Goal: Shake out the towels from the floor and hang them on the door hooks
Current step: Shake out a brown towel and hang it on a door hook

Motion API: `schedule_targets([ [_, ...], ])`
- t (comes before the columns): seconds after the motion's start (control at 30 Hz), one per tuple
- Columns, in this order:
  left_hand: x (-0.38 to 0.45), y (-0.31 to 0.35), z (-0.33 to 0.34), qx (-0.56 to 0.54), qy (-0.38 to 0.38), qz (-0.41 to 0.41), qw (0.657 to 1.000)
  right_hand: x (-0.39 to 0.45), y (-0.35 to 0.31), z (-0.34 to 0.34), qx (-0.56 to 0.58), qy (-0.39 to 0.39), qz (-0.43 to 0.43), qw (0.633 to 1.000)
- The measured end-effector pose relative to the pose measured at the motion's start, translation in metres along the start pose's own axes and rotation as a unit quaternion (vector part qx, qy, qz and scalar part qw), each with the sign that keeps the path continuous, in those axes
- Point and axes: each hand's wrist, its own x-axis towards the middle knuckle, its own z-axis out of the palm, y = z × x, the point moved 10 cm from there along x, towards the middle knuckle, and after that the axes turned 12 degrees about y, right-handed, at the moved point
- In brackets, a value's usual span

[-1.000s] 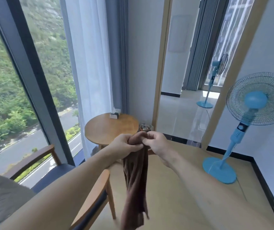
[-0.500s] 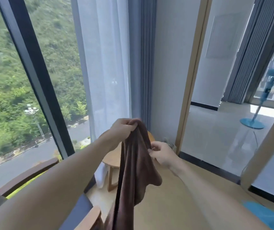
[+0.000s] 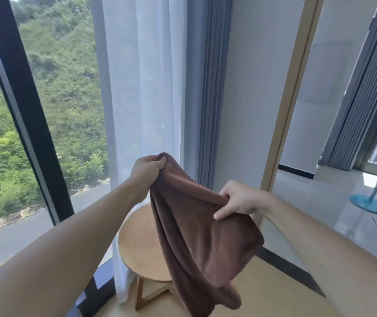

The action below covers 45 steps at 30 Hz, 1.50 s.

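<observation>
- Brown towel: off the floor, held up in the lower centre of the frame, its top edge stretched between both hands, the rest hanging in loose folds to the bottom edge.
- Left hand: fingers curled round the upper corner of the towel, at centre frame, the higher of the two.
- Right hand: pinching the top edge further along, lower and to the right.
- Progress, as judged: this towel is picked up and partly spread; the shake looks under way or about to start. Hanging is not yet done. No door hooks and no other towels appear in frame.
- Round wooden worktop: directly behind and below the towel; the hanging cloth covers part of it and could brush it.
- White sheer curtain and grey curtain: just behind the left hand; a wide shake may catch them.
- Blue fan base: right edge, well apart.
- Window frame: left, clear of the work.
</observation>
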Motion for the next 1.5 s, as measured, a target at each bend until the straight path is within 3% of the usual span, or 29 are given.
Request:
schedule_targets([
  [0.13, 0.085, -0.004, -0.031, 0.007, 0.093, 0.018, 0.995, 0.104, 0.006, -0.019, -0.046, 0.038, -0.007, 0.998],
  [0.3, 0.193, -0.018, -0.100, 0.045, 0.186, 0.035, 0.981, 0.244, -0.038, -0.038, -0.087, 0.142, -0.065, 0.984],
  [0.43, 0.255, -0.020, -0.155, 0.092, 0.257, 0.019, 0.962, 0.338, -0.087, -0.032, -0.079, 0.137, -0.116, 0.981],
  [0.63, 0.312, 0.048, -0.220, 0.135, 0.378, 0.059, 0.914, 0.424, -0.170, -0.083, 0.047, 0.273, -0.195, 0.941],
  [0.8, 0.318, 0.097, -0.224, 0.130, 0.437, 0.101, 0.884, 0.451, -0.193, -0.115, 0.130, 0.288, -0.265, 0.911],
  [0.9, 0.294, 0.094, -0.198, 0.138, 0.466, 0.105, 0.868, 0.448, -0.167, -0.120, 0.171, 0.279, -0.286, 0.901],
  [1.03, 0.241, 0.045, -0.145, 0.133, 0.494, 0.068, 0.857, 0.447, -0.095, -0.097, 0.206, 0.210, -0.307, 0.905],
  [1.13, 0.192, -0.016, -0.105, 0.087, 0.510, 0.001, 0.856, 0.444, -0.032, -0.070, 0.223, 0.148, -0.322, 0.908],
  [1.3, 0.102, -0.114, -0.014, 0.019, 0.566, -0.102, 0.818, 0.423, 0.089, -0.021, 0.221, 0.039, -0.312, 0.923],
  [1.5, 0.026, -0.214, 0.069, 0.062, 0.572, -0.239, 0.783, 0.403, 0.201, 0.024, 0.196, -0.062, -0.285, 0.936],
])
